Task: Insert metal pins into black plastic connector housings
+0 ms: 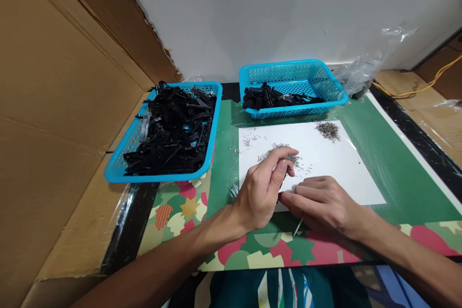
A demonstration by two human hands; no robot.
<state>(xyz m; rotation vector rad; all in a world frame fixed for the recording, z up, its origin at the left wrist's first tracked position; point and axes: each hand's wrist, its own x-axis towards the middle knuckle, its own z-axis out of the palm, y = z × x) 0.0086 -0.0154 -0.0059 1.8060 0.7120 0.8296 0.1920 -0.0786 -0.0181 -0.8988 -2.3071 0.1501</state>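
Observation:
My left hand is closed over the white sheet, thumb and fingers around a small black plastic part that they mostly cover. Close beside it, my right hand is curled, its fingertips touching the lower end of that part. From under the right palm sticks out the thin pale end of a slim tool; its working tip is hidden. Just beyond the left fingers lies a pile of tiny bent metal wire pieces on the white sheet.
A blue basket heaped with black plastic parts stands at left. Another blue basket at the back holds fewer. A darker pile of small metal pieces sits on the sheet. Cardboard walls the left; a plastic bag lies back right.

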